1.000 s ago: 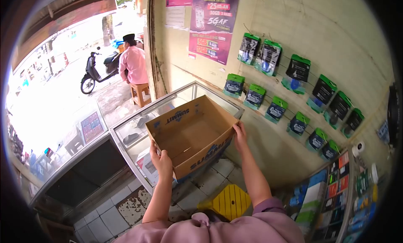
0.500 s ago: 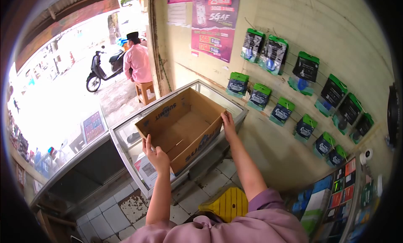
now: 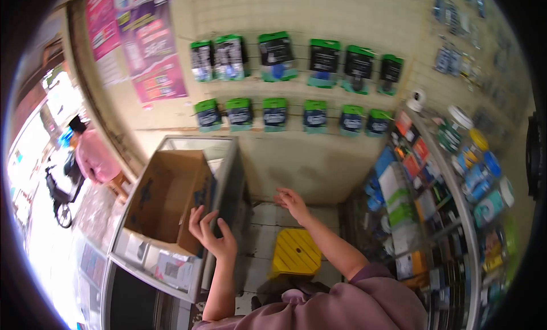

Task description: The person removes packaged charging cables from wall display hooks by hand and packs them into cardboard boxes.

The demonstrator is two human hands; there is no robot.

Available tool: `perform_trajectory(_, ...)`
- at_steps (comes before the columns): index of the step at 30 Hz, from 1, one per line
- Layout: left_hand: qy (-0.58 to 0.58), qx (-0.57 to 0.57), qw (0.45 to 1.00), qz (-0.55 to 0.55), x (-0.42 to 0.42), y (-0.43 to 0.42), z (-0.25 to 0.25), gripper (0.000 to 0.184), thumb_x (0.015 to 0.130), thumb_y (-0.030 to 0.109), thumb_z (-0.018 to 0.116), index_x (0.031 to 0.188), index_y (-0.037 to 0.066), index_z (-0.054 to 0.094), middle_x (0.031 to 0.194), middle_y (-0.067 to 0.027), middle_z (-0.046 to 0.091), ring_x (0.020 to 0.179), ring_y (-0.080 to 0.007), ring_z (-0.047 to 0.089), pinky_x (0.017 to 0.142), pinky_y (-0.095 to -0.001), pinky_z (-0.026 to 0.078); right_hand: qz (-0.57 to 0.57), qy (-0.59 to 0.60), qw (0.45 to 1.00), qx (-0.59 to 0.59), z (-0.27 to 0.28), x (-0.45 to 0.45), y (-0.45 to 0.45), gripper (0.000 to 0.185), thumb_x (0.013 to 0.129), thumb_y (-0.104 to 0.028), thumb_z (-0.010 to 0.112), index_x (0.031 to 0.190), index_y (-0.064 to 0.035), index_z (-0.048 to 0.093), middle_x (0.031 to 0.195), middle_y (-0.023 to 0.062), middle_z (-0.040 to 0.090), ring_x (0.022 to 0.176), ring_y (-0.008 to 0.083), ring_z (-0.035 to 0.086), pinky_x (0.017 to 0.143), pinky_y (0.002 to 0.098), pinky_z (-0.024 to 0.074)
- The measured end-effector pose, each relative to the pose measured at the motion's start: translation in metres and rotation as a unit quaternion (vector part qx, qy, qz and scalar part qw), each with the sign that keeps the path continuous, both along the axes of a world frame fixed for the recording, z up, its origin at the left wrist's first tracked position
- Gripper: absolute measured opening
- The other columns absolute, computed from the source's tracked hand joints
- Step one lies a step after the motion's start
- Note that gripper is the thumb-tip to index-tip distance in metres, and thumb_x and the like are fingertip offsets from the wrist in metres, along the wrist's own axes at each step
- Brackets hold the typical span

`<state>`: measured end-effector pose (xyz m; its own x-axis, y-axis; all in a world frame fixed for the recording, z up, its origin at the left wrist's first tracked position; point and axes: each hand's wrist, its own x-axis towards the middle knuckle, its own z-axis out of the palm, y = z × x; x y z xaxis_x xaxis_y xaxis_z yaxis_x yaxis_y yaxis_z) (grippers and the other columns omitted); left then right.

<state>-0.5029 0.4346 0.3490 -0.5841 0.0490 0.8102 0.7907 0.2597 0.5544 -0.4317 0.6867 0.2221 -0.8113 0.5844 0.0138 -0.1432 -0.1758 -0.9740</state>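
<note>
An open-topped cardboard box (image 3: 196,207) rests on the glass display case (image 3: 219,273). My left hand (image 3: 213,234) is raised with its fingers apart, in front of the box's near right side; whether it touches the cardboard I cannot tell. To the right, over the floor gap between the counters, hangs my right hand (image 3: 292,205), its fingers loosely stretched and holding nothing. Below it stands a yellow plastic stool (image 3: 295,251). White printed packaging (image 3: 174,269) shows through the glass under the box.
Green-topped accessory packs (image 3: 274,115) hang in two rows on the wall. A second glass case (image 3: 456,216) on the right holds small boxes, with jars (image 3: 481,173) and a white camera (image 3: 417,100) on top. Outside, a person in pink (image 3: 98,153) sits near a scooter (image 3: 64,187).
Both hands have come off the cardboard box, which stays on the display case. My view has swung right, bringing the right-hand case and jars into sight.
</note>
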Motion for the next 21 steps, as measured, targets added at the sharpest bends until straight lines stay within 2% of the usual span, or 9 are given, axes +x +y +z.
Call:
perform_trajectory(2, -0.057, -0.025, 0.988, -0.141, 0.022, 0.03, -0.009, 0.016, 0.08, -0.002, 0.059, 0.095, 0.001, 0.062, 0.121, -0.0164, 0.052, 0.121, -0.0385, 0.046, 0.101, -0.0465, 0.037, -0.044, -0.034, 0.998, 0.016, 0.006, 0.055, 0.008, 0.034, 0.1, -0.026, 0.049, 0.13, -0.0092, 0.052, 0.115, 0.0104, 0.065, 0.105, 0.0191, 0.061, 0.09, 0.0297, 0.0456)
perform_trajectory(4, -0.073, -0.041, 0.97, -0.229, 0.044, 0.06, -0.014, 0.019, 0.078, -0.004, 0.058, 0.095, 0.002, 0.062, 0.114, -0.017, 0.055, 0.112, -0.0367, 0.052, 0.094, -0.0443, 0.043, -0.096, -0.049, 0.994, 0.027, 0.017, 0.101, 0.02, 0.033, 0.1, -0.025, 0.049, 0.129, -0.009, 0.053, 0.113, 0.0102, 0.066, 0.104, 0.0186, 0.062, 0.09, 0.0298, 0.0457)
perform_trajectory(7, -0.085, -0.073, 0.927, -0.357, 0.069, 0.099, -0.014, 0.019, 0.078, -0.003, 0.059, 0.096, 0.002, 0.062, 0.109, -0.0176, 0.057, 0.105, -0.0364, 0.056, 0.09, -0.0423, 0.046, -0.165, -0.058, 0.983, 0.053, 0.034, 0.154, 0.047, 0.032, 0.099, -0.025, 0.05, 0.127, -0.0095, 0.055, 0.111, 0.0094, 0.067, 0.102, 0.0175, 0.063, 0.089, 0.0302, 0.0467)
perform_trajectory(10, -0.071, -0.085, 0.895, -0.432, 0.082, 0.15, -0.004, 0.02, 0.078, -0.002, 0.06, 0.097, 0.003, 0.062, 0.11, -0.0166, 0.058, 0.104, -0.0356, 0.057, 0.09, -0.0417, 0.046, -0.22, -0.05, 0.97, 0.087, 0.049, 0.191, 0.09, 0.032, 0.098, -0.025, 0.053, 0.126, -0.0101, 0.056, 0.109, 0.0078, 0.067, 0.1, 0.0161, 0.064, 0.086, 0.0299, 0.0479)
perform_trajectory(11, -0.063, -0.096, 0.887, -0.448, 0.084, 0.17, 0.001, 0.022, 0.079, -0.001, 0.06, 0.101, 0.004, 0.062, 0.111, -0.0162, 0.06, 0.104, -0.0322, 0.057, 0.088, -0.0387, 0.048, -0.238, -0.042, 0.965, 0.1, 0.054, 0.198, 0.106, 0.031, 0.097, -0.024, 0.054, 0.125, -0.01, 0.057, 0.108, 0.0068, 0.068, 0.098, 0.0153, 0.064, 0.084, 0.0293, 0.0483)
perform_trajectory(13, -0.035, -0.105, 0.869, -0.483, 0.085, 0.22, 0.013, 0.023, 0.079, 0.0, 0.061, 0.101, 0.004, 0.061, 0.111, -0.0163, 0.059, 0.104, -0.0339, 0.057, 0.089, -0.04, 0.048, -0.266, -0.023, 0.957, 0.116, 0.073, 0.208, 0.142, 0.03, 0.096, -0.023, 0.055, 0.123, -0.0101, 0.057, 0.107, 0.0063, 0.068, 0.096, 0.0151, 0.065, 0.083, 0.0291, 0.0485)
perform_trajectory(15, 0.002, -0.121, 0.844, -0.522, 0.087, 0.278, 0.032, 0.025, 0.079, 0.003, 0.062, 0.104, 0.004, 0.061, 0.112, -0.0174, 0.058, 0.106, -0.0364, 0.057, 0.091, -0.0408, 0.047, -0.293, 0.007, 0.944, 0.153, 0.111, 0.215, 0.186, 0.027, 0.095, -0.021, 0.057, 0.119, -0.01, 0.059, 0.106, 0.0055, 0.068, 0.094, 0.0146, 0.065, 0.081, 0.029, 0.0489)
perform_trajectory(19, 0.044, -0.145, 0.829, -0.539, 0.103, 0.401, 0.076, 0.028, 0.079, 0.005, 0.062, 0.107, 0.005, 0.06, 0.114, -0.0175, 0.057, 0.109, -0.0365, 0.055, 0.093, -0.0402, 0.046, -0.36, 0.009, 0.91, 0.207, 0.18, 0.217, 0.301, 0.029, 0.091, -0.02, 0.061, 0.117, -0.0079, 0.061, 0.105, 0.0059, 0.068, 0.095, 0.015, 0.064, 0.077, 0.029, 0.0488)
perform_trajectory(21, 0.065, -0.173, 0.81, -0.557, 0.113, 0.468, 0.095, 0.042, 0.081, 0.012, 0.064, 0.12, 0.001, 0.055, 0.122, -0.0216, 0.053, 0.115, -0.0389, 0.051, 0.098, -0.0403, 0.043, -0.402, 0.017, 0.89, 0.214, 0.189, 0.209, 0.385, 0.032, 0.087, -0.02, 0.063, 0.116, -0.0051, 0.06, 0.102, 0.0079, 0.068, 0.093, 0.0173, 0.064, 0.079, 0.0302, 0.0488)
